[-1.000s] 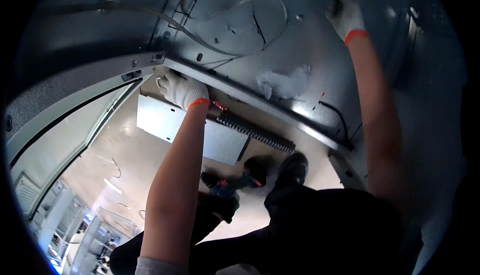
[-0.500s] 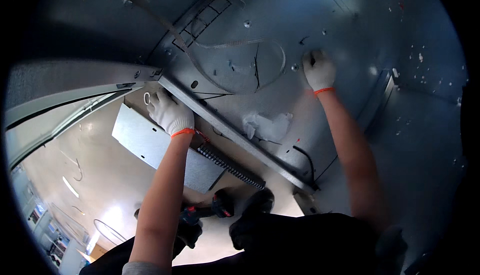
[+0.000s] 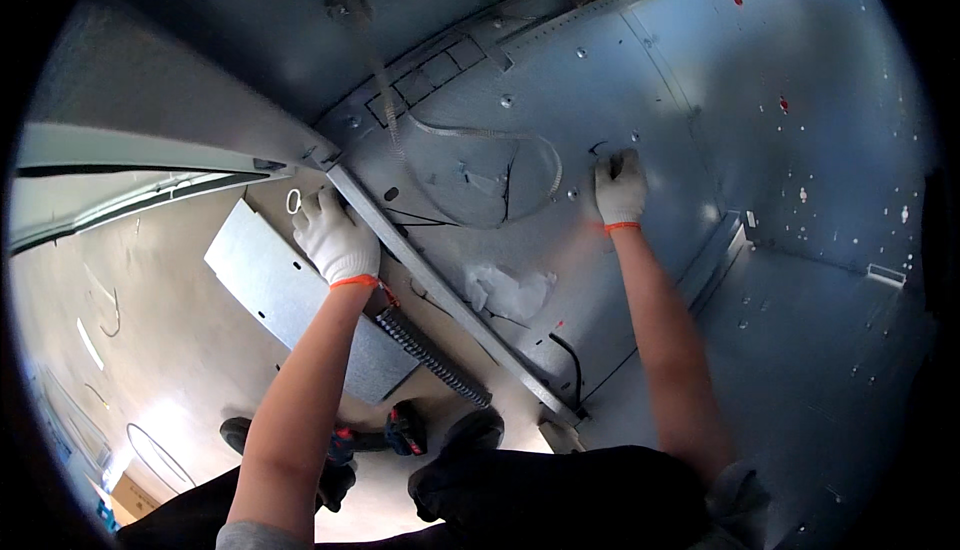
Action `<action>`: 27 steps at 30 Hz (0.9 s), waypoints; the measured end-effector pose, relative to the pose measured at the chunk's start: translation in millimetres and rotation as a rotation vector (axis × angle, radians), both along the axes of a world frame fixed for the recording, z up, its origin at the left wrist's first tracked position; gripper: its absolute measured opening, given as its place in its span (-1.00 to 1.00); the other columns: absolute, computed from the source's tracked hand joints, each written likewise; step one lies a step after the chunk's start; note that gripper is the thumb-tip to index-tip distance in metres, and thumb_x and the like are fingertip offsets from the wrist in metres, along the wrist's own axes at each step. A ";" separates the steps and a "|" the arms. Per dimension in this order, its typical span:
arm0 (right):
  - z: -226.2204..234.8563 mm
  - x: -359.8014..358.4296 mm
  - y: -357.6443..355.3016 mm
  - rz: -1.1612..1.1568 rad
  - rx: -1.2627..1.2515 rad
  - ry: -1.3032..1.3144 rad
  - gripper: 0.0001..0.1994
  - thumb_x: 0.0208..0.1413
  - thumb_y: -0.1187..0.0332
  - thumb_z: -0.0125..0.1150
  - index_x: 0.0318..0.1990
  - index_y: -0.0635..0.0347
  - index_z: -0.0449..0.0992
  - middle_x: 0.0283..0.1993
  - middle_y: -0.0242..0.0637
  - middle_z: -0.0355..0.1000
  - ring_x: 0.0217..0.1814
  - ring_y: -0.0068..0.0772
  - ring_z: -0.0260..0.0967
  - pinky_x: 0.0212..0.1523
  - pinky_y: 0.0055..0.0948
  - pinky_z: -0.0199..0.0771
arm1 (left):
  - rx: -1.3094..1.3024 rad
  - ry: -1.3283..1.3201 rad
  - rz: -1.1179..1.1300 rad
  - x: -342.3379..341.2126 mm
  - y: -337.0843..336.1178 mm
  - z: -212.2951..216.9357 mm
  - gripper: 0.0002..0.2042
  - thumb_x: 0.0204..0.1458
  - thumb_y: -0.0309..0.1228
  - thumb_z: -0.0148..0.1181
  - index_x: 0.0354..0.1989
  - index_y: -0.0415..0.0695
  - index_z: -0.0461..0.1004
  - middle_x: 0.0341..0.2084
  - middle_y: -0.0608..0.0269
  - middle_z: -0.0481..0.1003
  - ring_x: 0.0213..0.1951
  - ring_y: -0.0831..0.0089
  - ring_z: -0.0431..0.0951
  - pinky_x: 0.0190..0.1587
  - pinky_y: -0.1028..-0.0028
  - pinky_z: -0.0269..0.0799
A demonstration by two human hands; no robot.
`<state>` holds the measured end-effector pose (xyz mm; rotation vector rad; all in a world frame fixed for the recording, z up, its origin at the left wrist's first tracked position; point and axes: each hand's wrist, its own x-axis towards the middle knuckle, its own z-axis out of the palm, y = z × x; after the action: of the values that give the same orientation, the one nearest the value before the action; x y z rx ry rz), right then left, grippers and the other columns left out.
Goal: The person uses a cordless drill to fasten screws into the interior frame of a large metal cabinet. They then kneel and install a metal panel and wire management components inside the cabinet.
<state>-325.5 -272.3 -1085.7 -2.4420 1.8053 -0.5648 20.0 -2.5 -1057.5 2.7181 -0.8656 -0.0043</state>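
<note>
We look down into a grey sheet-metal enclosure [image 3: 640,80], its panels dotted with rivets and small holes. Our left hand [image 3: 335,240], in a white glove with an orange cuff, rests with fingers curled over the upper end of a long metal rail [image 3: 440,295] that runs diagonally from upper left to lower right along the enclosure's open edge; the grip looks closed around the rail, though the palm side is hidden from us. Our right hand [image 3: 620,188], gloved the same way, is pressed against the flat inner panel well apart from the left, its fingers bunched around a small dark object [image 3: 614,162] that is too small for us to identify; we cannot tell whether the hand is pinching it or only touching it. Between our two hands a thin cable [image 3: 520,140] loops across the panel, and lower down a crumpled piece of clear plastic [image 3: 510,290] lies just beside the rail. Outside the enclosure, a flat grey metal plate [image 3: 290,300] lies on the pale floor [image 3: 160,350], with a black perforated strip [image 3: 430,355] along its right edge. Near our dark trouser legs, a cordless drill [image 3: 385,437] with red accents lies on the floor.
</note>
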 end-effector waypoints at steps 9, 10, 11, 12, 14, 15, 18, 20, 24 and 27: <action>-0.2 0.8 -7.7 -0.015 0.013 0.077 -0.70 0.24 0.03 0.19 -0.23 0.07 0.55 -0.28 -0.08 0.60 -0.23 0.15 0.56 -0.24 0.00 0.54 | -0.035 -0.001 0.015 2.6 -1.1 -0.7 -0.66 0.07 -0.27 0.20 -0.01 -0.16 0.55 0.04 -0.05 0.47 0.08 -0.11 0.43 0.11 0.01 0.35; 0.0 0.8 -8.2 -0.006 0.003 0.070 -0.70 0.24 0.03 0.19 -0.25 0.08 0.55 -0.28 -0.08 0.60 -0.24 0.15 0.56 -0.24 0.00 0.54 | -0.037 0.013 0.017 2.8 -1.3 -0.6 -0.67 0.07 -0.27 0.20 -0.02 -0.16 0.55 0.03 -0.05 0.47 0.07 -0.11 0.44 0.11 0.01 0.35; -0.1 0.7 -8.5 0.002 -0.008 0.063 -0.69 0.24 0.02 0.19 -0.27 0.08 0.56 -0.29 -0.08 0.60 -0.24 0.15 0.56 -0.24 0.00 0.54 | -0.051 0.014 0.013 2.7 -1.1 -0.5 -0.67 0.08 -0.27 0.20 -0.03 -0.16 0.55 0.02 -0.05 0.48 0.06 -0.12 0.44 0.10 0.01 0.35; 1.6 3.2 -7.5 -0.014 0.002 0.085 -0.68 0.24 0.01 0.18 -0.27 0.08 0.55 -0.29 -0.08 0.60 -0.24 0.15 0.56 -0.24 0.00 0.54 | -0.063 0.013 0.011 3.2 -0.2 0.1 -0.68 0.08 -0.27 0.20 -0.04 -0.16 0.55 0.01 -0.04 0.48 0.05 -0.12 0.45 0.09 0.01 0.35; 4.9 6.9 -4.9 -0.048 0.022 0.129 -0.67 0.24 -0.01 0.16 -0.27 0.07 0.55 -0.28 -0.09 0.61 -0.24 0.14 0.56 -0.25 0.00 0.54 | -0.060 0.023 0.015 3.8 0.5 0.8 -0.68 0.08 -0.27 0.19 -0.05 -0.15 0.55 0.00 -0.04 0.48 0.05 -0.12 0.45 0.09 0.01 0.35; 5.5 6.9 -4.0 -0.067 0.030 0.142 -0.66 0.24 -0.02 0.16 -0.27 0.07 0.55 -0.28 -0.09 0.61 -0.24 0.14 0.56 -0.25 0.00 0.54 | -0.045 0.035 0.018 3.7 0.2 0.8 -0.69 0.08 -0.27 0.19 -0.05 -0.15 0.55 0.00 -0.04 0.48 0.05 -0.12 0.45 0.09 0.01 0.35; 5.1 5.3 -5.9 -0.097 0.039 0.169 -0.64 0.24 -0.05 0.13 -0.28 0.07 0.55 -0.29 -0.09 0.60 -0.23 0.14 0.56 -0.25 0.02 0.53 | -0.030 -0.013 0.019 3.1 0.9 -2.0 -0.68 0.09 -0.26 0.18 -0.03 -0.15 0.54 0.02 -0.03 0.48 0.09 -0.11 0.43 0.12 0.02 0.34; 2.2 1.8 -9.3 -0.081 0.023 0.168 -0.62 0.25 -0.06 0.11 -0.29 0.07 0.54 -0.30 -0.08 0.60 -0.23 0.14 0.56 -0.25 0.05 0.53 | -0.032 -0.026 0.012 3.2 2.0 -6.3 -0.66 0.09 -0.26 0.18 0.00 -0.15 0.54 0.05 -0.04 0.47 0.12 -0.10 0.42 0.14 0.03 0.33; 3.7 3.2 -7.8 -0.032 0.008 0.143 -0.62 0.25 -0.05 0.10 -0.28 0.10 0.55 -0.28 -0.05 0.60 -0.22 0.15 0.57 -0.24 0.05 0.54 | 0.006 0.020 0.027 3.3 3.2 -9.9 -0.61 0.10 -0.25 0.17 0.07 -0.15 0.52 0.12 -0.05 0.45 0.16 -0.10 0.39 0.18 0.04 0.31; 4.9 5.8 -3.9 -0.043 0.011 0.174 -0.61 0.26 -0.04 0.09 -0.26 0.11 0.57 -0.26 -0.05 0.60 -0.21 0.16 0.57 -0.23 0.04 0.55 | 0.026 -0.028 0.025 6.5 5.2 -18.9 -0.60 0.12 -0.23 0.15 0.09 -0.15 0.51 0.13 -0.07 0.45 0.17 -0.12 0.39 0.20 0.02 0.29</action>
<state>-319.6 -276.3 -1080.8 -2.5224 1.9212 -0.3534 26.6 2.8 -1076.3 2.7590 -0.8444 0.0275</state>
